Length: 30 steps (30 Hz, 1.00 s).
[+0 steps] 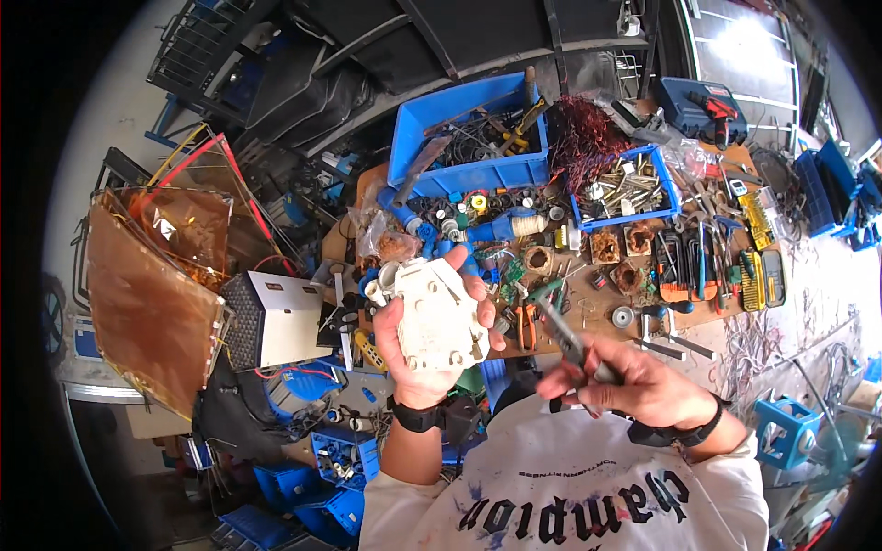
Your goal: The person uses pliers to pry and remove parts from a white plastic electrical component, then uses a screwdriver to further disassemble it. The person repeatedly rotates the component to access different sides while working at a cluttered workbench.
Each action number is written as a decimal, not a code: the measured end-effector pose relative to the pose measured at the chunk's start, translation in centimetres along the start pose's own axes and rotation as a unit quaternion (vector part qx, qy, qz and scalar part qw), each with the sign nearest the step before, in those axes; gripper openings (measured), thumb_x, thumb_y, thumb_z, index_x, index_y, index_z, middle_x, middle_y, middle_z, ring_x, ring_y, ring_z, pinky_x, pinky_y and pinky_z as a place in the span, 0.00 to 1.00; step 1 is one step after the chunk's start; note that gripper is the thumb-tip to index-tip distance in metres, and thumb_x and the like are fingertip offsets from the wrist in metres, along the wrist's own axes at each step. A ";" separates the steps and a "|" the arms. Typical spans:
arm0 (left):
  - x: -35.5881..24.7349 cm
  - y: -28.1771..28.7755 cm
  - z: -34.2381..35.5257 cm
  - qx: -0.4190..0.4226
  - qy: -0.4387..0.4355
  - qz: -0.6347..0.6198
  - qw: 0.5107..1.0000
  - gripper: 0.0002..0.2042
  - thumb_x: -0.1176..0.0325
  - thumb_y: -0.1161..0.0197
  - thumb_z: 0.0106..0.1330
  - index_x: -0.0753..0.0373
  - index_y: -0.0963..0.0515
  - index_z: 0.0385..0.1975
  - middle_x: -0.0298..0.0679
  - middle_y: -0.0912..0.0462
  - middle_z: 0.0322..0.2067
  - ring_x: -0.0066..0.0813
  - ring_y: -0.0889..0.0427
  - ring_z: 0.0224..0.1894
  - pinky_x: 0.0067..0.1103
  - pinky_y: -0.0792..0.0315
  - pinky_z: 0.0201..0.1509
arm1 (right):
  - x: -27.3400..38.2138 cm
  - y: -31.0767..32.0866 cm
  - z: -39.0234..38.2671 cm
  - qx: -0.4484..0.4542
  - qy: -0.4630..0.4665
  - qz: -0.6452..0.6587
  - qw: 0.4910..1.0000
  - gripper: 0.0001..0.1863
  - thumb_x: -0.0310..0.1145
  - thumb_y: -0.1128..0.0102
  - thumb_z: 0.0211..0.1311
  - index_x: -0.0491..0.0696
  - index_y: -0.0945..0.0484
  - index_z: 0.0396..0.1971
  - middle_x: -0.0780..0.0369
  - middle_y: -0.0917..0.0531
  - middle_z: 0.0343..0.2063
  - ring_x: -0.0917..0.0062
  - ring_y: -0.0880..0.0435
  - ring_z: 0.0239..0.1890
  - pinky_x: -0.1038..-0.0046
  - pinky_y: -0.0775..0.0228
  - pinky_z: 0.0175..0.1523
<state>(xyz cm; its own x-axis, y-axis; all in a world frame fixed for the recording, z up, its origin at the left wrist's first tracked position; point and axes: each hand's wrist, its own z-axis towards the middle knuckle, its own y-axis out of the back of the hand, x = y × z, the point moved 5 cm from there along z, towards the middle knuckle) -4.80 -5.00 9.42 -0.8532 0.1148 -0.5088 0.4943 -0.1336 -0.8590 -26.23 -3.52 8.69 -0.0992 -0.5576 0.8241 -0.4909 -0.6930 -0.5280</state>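
White housing [432, 317], near front edge of bench [590, 317]: likely stiff, lightish; best gripped by its sides, left fingers [484, 314] spread around it, right fingers [562, 378] closed on grey hand tool [568, 342].

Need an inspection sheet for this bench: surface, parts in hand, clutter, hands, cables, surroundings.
Surface: brown workbench, crowded, some bare patches.
Job's things: cream-white housing, held above the bench's near edge; long grey tool, exact kind unclear.
Clutter: large blue bin of mixed tools and scrap; blue tray of small metal pieces; orange-handled pliers lying loose.
Hands: left hand grips the housing; right hand holds the tool.
Cables: dark-red wire bundle beside the bin.
Surroundings: brown panels on the left.
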 end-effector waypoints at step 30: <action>-0.6 -3.9 -1.4 -0.009 0.024 0.150 0.988 0.42 0.44 0.47 0.57 0.70 0.40 0.66 0.55 0.24 0.42 0.43 0.20 0.40 0.38 0.19 0.39 | 2.3 -3.1 -2.2 0.149 -0.172 -0.051 0.972 0.32 0.25 0.56 0.67 0.47 0.50 0.70 0.60 0.22 0.46 0.79 0.18 0.43 0.79 0.26 0.35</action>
<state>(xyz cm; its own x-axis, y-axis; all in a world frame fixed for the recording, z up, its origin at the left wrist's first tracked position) -6.01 -3.14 12.99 -0.6594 0.1196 -0.7422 0.7267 -0.1514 -0.6700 -26.79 -1.61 12.65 0.2573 -0.5629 0.7855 -0.2048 -0.8261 -0.5249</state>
